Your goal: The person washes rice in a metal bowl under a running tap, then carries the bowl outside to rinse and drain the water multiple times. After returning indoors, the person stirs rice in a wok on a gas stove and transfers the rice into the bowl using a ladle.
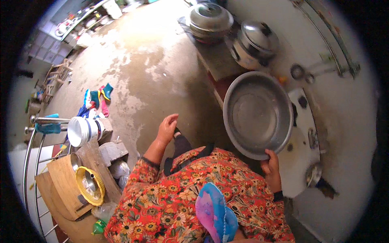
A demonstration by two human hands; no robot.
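Note:
My right hand [271, 167] grips the near rim of a large round metal basin [255, 112], its thumb at the rim and the other fingers partly hidden. The inside of the basin faces me, and nothing shows in it. To its left, my left hand [167, 127] hangs over the wet floor with nothing in it, its fingers loosely bent. Beyond the basin, a lidded steel pot [258, 39] and a wide lidded metal pan [209, 21] stand on a low ledge [218, 57].
White buckets [79, 130], concrete blocks [113, 152], wooden boards [65, 182] and a yellow plastic basket [101, 185] lie at the left beside a metal railing [30, 152]. Rubber boots [107, 91] stand farther off. A white counter [299, 164] runs along the right wall.

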